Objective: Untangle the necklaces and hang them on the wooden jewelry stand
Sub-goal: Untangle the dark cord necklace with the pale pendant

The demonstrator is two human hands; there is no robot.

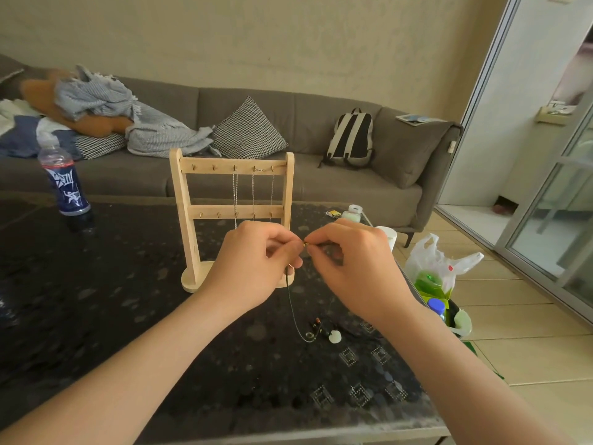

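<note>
**Fiddly bit, mid-air**

Your left hand [256,268] and right hand [356,268] each pinch the gold clasp [305,243], raised, likely for a clearer look. The dark cord necklace [292,308] droops to the table [128,316], just before the wooden jewelry stand [184,220].

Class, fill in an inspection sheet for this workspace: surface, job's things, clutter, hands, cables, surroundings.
Surface: dark patterned table.
Job's things: wooden jewelry stand upright; three thin chains hang from its top hooks; dark cord necklace trails down to the table beside a pale pendant.
Clutter: bottle at the left; white cup and plastic bag at the right.
Hands: left hand and right hand both pinch the dark cord necklace before the stand.
Cables: nothing seen.
Surroundings: grey sofa with a backpack; glass sliding door at the right.
</note>
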